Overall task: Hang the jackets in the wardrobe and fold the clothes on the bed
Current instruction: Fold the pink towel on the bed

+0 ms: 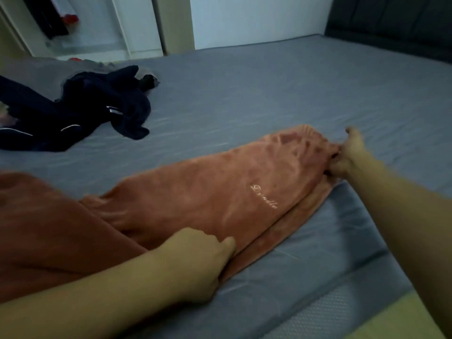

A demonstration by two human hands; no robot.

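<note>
A rust-orange velvety garment (208,192) with a small embroidered word lies stretched along the near side of the grey bed (256,94). My right hand (347,155) pinches its far end, fingers curled into the bunched fabric. My left hand (198,258) grips the garment's near edge around its middle, thumb on top. More of the orange cloth is heaped at the lower left. A crumpled dark navy garment (80,111) with thin white stripes lies at the left of the bed.
An open white wardrobe (80,25) stands beyond the bed at upper left, with dark clothes hanging inside and something red. A dark padded headboard (391,20) rises at upper right. The bed's near edge runs diagonally at lower right.
</note>
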